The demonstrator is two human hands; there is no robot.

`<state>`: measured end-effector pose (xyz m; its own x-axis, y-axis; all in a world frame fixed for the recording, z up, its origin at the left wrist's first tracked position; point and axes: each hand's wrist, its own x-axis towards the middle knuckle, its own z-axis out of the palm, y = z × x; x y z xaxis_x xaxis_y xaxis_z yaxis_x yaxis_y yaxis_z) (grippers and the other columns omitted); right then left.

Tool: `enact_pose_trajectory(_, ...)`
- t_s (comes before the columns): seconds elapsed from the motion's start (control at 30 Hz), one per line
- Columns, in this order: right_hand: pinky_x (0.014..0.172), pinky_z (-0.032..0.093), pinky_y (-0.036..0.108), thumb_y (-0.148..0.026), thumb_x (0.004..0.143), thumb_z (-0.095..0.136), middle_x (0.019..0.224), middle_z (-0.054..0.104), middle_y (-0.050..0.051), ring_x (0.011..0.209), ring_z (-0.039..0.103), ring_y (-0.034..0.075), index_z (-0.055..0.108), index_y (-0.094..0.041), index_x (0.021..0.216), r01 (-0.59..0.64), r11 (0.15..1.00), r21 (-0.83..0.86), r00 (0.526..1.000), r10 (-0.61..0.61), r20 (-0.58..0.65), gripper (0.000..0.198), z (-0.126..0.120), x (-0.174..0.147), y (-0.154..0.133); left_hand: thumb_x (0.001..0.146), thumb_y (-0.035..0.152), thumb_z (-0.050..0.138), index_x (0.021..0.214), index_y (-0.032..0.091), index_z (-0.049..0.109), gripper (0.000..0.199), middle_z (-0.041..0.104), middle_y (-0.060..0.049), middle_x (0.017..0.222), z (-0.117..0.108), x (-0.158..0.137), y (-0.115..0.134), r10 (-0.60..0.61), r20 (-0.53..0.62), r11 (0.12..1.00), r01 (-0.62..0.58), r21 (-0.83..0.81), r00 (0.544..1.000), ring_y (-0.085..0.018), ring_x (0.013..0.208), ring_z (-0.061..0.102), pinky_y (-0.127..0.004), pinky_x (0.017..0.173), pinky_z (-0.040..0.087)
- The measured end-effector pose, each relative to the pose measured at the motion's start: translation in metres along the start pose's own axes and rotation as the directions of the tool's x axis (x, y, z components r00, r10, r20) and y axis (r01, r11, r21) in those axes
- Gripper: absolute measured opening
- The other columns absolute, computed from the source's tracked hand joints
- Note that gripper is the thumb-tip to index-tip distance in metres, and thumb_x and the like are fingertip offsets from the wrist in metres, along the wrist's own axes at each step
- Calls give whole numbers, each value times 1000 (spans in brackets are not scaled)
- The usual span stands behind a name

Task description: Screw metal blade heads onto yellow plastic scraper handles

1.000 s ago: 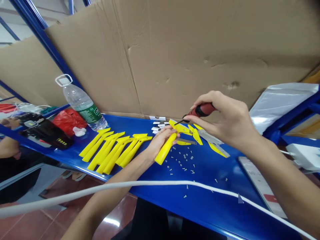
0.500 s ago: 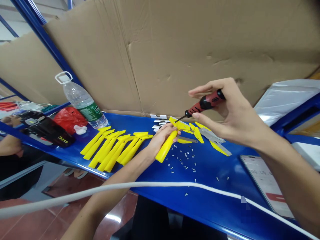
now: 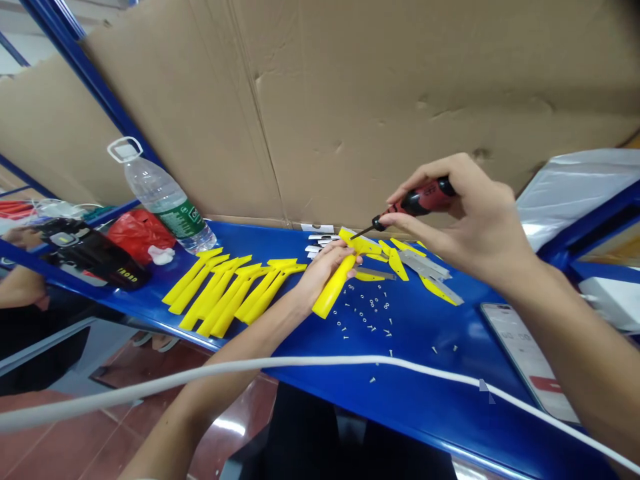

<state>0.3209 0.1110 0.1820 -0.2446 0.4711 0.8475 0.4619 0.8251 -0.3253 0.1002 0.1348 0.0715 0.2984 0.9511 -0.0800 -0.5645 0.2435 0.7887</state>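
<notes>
My left hand (image 3: 325,275) is closed around a yellow plastic handle (image 3: 332,291) with an angled head. A red-and-black screwdriver (image 3: 423,200) is gripped in my right hand (image 3: 475,213), its butt end against the palm and the thumb along its side. The screwdriver's thin dark shaft slants down to the left, its tip at the handle's head; whether it sits in a screw is too small to tell. Just right of my left hand lie yellow pieces (image 3: 399,265) and flat grey metal blades (image 3: 425,265). Small screws and nuts (image 3: 370,327) are scattered below them.
More yellow handles (image 3: 220,293) lie in a row on the blue table (image 3: 320,373). Behind them stands a water bottle (image 3: 167,200). A phone (image 3: 525,360) lies at right. A white cable (image 3: 300,362) crosses in front. Another person's arm (image 3: 23,290) shows at far left.
The fingers and thumb of my right hand have closed in around the screwdriver, and its handle has turned. My left hand keeps the yellow handle in nearly the same place.
</notes>
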Motion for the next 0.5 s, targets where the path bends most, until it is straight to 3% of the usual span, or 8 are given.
enact_pose_trajectory(0.07,79,67,47,-45,86,95,98,77,2,84,76,27,66,-33,116,-1,999,-49,999,-1,-32,43,0,-1,3,82,13,84,111,17,61,37,76,-10,99,0,0,0,-1,12,1000,1,8,1000,-17,84,73,-22,54,42)
enact_pose_trajectory(0.2,91,70,52,-46,91,90,141,72,5,108,81,30,59,-38,140,-81,985,152,991,64,116,59,0,-2,8,83,16,84,114,16,62,38,76,-10,97,-1,0,1,-17,21,999,16,41,1000,-15,79,69,-22,56,42)
enact_pose_trajectory(0.3,91,70,52,-44,93,89,120,78,2,106,80,31,64,-40,133,-83,988,126,995,76,61,47,0,-3,6,82,16,85,114,16,63,39,75,-10,100,0,-2,2,-1,15,999,1,34,1000,-15,82,71,-21,55,42)
enact_pose_trajectory(0.37,91,69,53,-40,90,92,111,79,1,102,79,30,65,-41,134,-58,995,76,998,56,26,51,-1,-3,3,82,16,86,113,16,63,39,76,-11,103,1,-3,2,8,7,1000,-8,27,1000,-16,85,72,-21,55,42)
enact_pose_trajectory(0.5,97,68,54,-33,92,88,154,68,4,122,75,33,64,-40,144,-58,983,172,988,31,154,58,-4,-1,-4,82,16,86,111,17,63,37,76,-10,99,1,-3,0,-38,0,999,38,19,999,-15,80,70,-20,56,42)
